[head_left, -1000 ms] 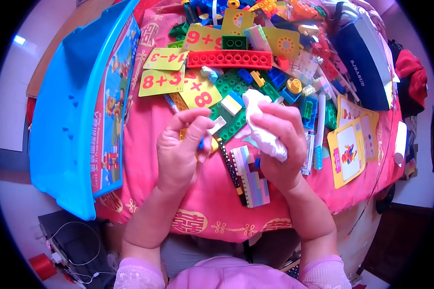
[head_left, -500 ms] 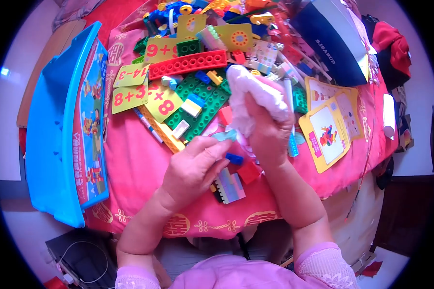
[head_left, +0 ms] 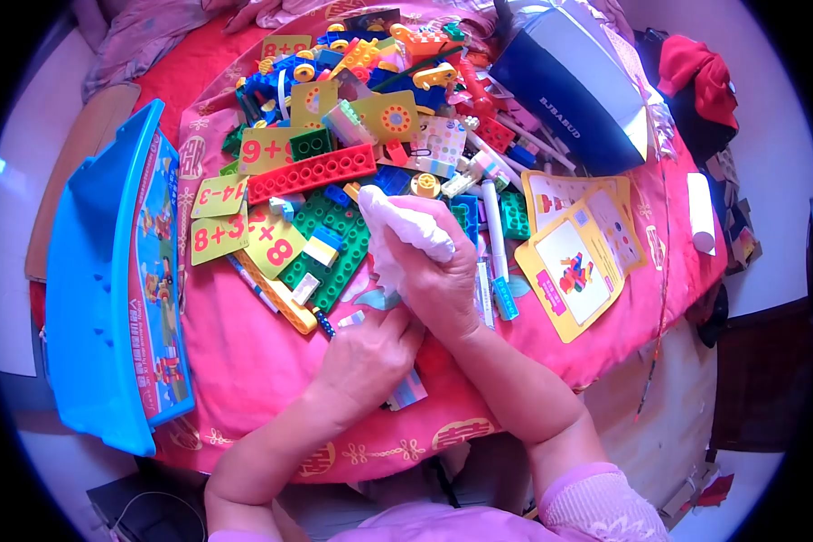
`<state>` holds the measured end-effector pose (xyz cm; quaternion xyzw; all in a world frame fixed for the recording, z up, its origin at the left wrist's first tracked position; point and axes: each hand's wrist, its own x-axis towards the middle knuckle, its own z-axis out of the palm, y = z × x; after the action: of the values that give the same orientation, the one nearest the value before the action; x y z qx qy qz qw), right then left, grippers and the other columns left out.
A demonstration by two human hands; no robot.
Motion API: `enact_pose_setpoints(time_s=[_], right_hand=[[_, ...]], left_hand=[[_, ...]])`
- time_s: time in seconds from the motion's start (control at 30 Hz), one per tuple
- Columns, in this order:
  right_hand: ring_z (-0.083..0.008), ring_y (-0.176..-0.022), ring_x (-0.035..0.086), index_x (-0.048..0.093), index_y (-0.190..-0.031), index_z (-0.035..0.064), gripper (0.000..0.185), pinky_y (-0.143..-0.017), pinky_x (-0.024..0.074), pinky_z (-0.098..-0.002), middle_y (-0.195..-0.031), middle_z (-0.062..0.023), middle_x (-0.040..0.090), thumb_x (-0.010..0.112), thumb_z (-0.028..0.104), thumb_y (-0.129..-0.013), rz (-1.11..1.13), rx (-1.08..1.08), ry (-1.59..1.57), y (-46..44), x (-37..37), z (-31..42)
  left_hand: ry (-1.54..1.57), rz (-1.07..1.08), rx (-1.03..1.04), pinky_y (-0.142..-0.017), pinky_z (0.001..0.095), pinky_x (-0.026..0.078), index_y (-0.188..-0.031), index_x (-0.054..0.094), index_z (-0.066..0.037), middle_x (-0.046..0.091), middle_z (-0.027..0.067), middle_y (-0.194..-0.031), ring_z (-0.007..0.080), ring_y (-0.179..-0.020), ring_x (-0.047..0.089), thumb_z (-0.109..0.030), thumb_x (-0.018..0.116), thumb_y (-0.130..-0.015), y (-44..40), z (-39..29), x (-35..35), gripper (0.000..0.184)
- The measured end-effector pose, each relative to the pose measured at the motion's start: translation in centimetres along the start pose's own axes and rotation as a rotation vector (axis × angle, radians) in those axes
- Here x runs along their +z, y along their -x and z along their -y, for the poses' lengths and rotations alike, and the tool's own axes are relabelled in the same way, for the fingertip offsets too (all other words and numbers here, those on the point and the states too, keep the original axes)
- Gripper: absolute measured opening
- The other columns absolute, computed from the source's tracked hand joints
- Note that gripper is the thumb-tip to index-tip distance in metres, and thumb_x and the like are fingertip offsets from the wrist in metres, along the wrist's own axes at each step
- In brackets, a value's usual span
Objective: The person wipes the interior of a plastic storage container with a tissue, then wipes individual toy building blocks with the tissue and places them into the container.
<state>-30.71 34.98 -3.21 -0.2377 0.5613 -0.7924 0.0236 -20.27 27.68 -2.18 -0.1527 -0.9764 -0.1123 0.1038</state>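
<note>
A crumpled white cloth is bunched in my right hand, its fingers wrapped round it. My left hand is closed just below, fingertips pressed together near the cloth's lower end. What they pinch is hidden. Under the left hand, a pastel striped block lies on the red cloth, partly covered. Beside the left wrist is a small pale block. Behind the hands, a green baseplate carries a few blocks, among them a white block.
A blue plastic bin stands at the left. Number cards, a long red brick and several toy pieces are heaped at the back. A dark blue box, picture cards and a marker lie to the right.
My hands have come together, the left fingertips now tucked beside the right hand. The pale teal piece seen at my left fingertips is now out of sight. The whole view has shifted.
</note>
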Motion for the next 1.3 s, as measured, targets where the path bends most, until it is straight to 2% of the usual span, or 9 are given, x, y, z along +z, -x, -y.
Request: enact_pose_setpoints(time_s=[0.1,0.2,0.23,0.4,0.5,0.73,1.07,1.17,1.3], right_hand=[[-0.0072,-0.081,0.055,0.056,-0.103,0.0034,0.021,-0.069,0.0459,-0.0218,-0.091,-0.0007,0.058,0.059,0.000,-0.082,-0.015,-0.076,0.029,-0.3,-0.2,-0.6],[-0.0089,-0.084,0.054,0.057,-0.101,0.0030,0.024,-0.068,0.0464,-0.0223,-0.097,-0.0033,0.053,0.060,-0.004,-0.079,-0.021,-0.002,-0.037,-0.1,-0.2,0.1],[-0.0085,-0.082,0.054,0.057,-0.101,0.0028,0.025,-0.067,0.0466,-0.0220,-0.097,-0.0030,0.053,0.060,-0.004,-0.078,-0.017,0.014,-0.027,-0.1,-0.1,0.3],[-0.0053,-0.080,0.053,0.056,-0.103,0.0045,0.022,-0.066,0.0453,-0.0201,-0.089,-0.0002,0.058,0.059,-0.001,-0.082,-0.043,0.064,-0.135,0.0,0.4,0.7],[-0.0077,-0.084,0.054,0.056,-0.103,0.0041,0.022,-0.071,0.0453,-0.0219,-0.093,-0.0014,0.058,0.059,-0.001,-0.082,-0.012,0.061,-0.131,0.1,0.5,0.5],[-0.0250,-0.092,0.056,0.059,-0.099,0.0038,0.036,-0.077,0.0457,-0.0304,-0.100,-0.0124,0.056,0.061,-0.009,-0.066,0.242,-0.421,0.383,0.1,0.0,1.3],[-0.0269,-0.087,0.056,0.063,-0.096,0.0056,0.034,-0.073,0.0465,-0.0326,-0.099,-0.0122,0.057,0.068,0.000,-0.063,0.307,-0.530,0.448,0.5,0.5,2.0],[-0.0235,-0.078,0.055,0.063,-0.090,0.0084,0.032,-0.064,0.0465,-0.0318,-0.098,-0.0079,0.057,0.070,0.004,-0.059,0.509,-0.620,0.509,0.7,0.8,2.3],[-0.0239,-0.075,0.055,0.062,-0.084,0.0079,0.026,-0.062,0.0452,-0.0319,-0.088,-0.0067,0.058,0.070,0.005,-0.059,0.487,-0.586,0.551,0.1,0.3,1.9]], left_hand=[[0.131,-0.247,-0.072,-0.052,0.0277,0.048,-0.098,0.058,-0.002,0.056,0.0070,-0.084,0.0173,-0.069,0.058,-0.009,0.058,-0.076,0.2,0.6,1.1,0.023],[0.917,-0.370,-0.435,-0.049,0.0239,0.045,-0.102,0.058,-0.001,0.056,0.0065,-0.084,0.0126,-0.066,0.056,-0.013,0.055,-0.085,0.5,0.7,-0.6,0.022],[1.472,-0.177,-0.912,-0.044,0.0195,0.040,-0.109,0.056,-0.002,0.056,0.0073,-0.084,0.0099,-0.062,0.054,-0.016,0.048,-0.090,0.3,0.9,-2.9,0.025],[2.604,-0.451,-0.774,-0.047,0.0265,0.051,-0.112,0.049,-0.006,0.059,0.0137,-0.091,0.0231,-0.069,0.061,-0.028,0.042,-0.093,1.8,4.8,0.5,0.030],[2.712,-0.446,-0.693,-0.073,0.0424,0.055,-0.117,0.047,-0.006,0.057,0.0194,-0.107,0.0359,-0.094,0.059,-0.030,0.036,-0.094,1.8,4.7,-0.5,0.035],[2.559,-0.584,-0.666,-0.085,0.0412,0.051,-0.119,0.045,-0.003,0.056,0.0176,-0.107,0.0336,-0.102,0.056,-0.022,0.040,-0.094,1.5,4.8,-0.2,0.031],[2.288,-0.551,-0.538,-0.067,0.0294,0.056,-0.107,0.049,-0.005,0.060,0.0108,-0.099,0.0215,-0.083,0.064,-0.016,0.054,-0.088,2.4,5.1,0.1,0.022],[2.140,-0.806,-1.108,-0.044,0.0168,0.045,-0.100,0.050,-0.006,0.059,0.0087,-0.085,0.0112,-0.064,0.057,-0.020,0.055,-0.088,-0.3,2.5,-2.5,0.019],[2.428,-0.755,-0.672,-0.036,0.0151,0.035,-0.100,0.051,-0.005,0.052,0.0077,-0.076,0.0096,-0.056,0.045,-0.021,0.052,-0.089,2.6,7.1,-2.3,0.019]])
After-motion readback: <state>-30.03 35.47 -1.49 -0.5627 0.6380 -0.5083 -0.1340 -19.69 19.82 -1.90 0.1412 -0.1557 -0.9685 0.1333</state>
